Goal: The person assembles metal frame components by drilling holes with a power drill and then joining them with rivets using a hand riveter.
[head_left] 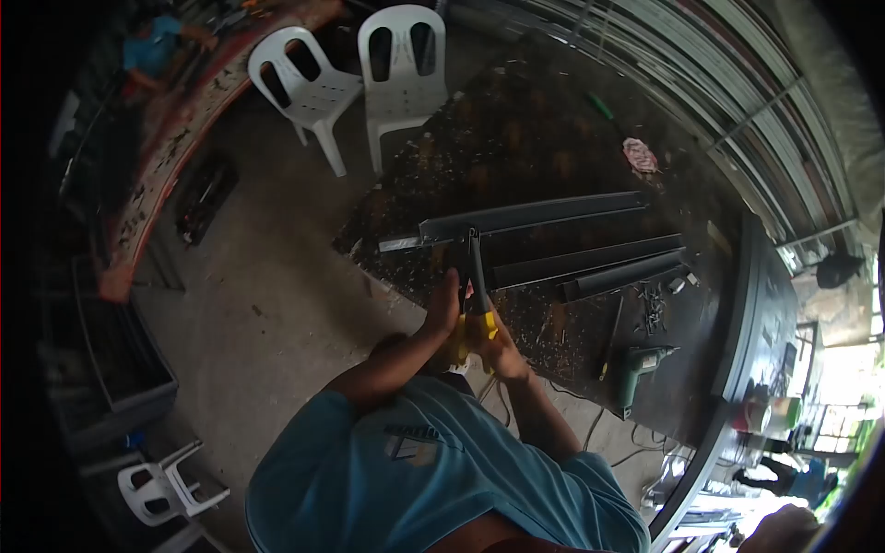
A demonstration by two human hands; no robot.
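A hand tool [478, 276] with dark metal arms and yellow handles stands in front of my chest, its head against the near edge of a long dark metal profile [535, 214]. My right hand [501, 352] is closed around the yellow handles. Just left of the tool is my left hand [444, 302], thumb pointing up; its other fingers are hidden, so its grip is unclear. A short silver strip [399, 244] pokes out from the profile's left end. More dark profiles [590, 262] lie to the right on the dark worktable [544, 111].
On the table's right are a green power drill [640, 376], a pile of small fasteners [652, 309] and a thin rod [611, 343]. A pinkish cloth [639, 157] lies farther back. White chairs [404, 74] stand beyond the table. Another person [157, 51] is at the upper left.
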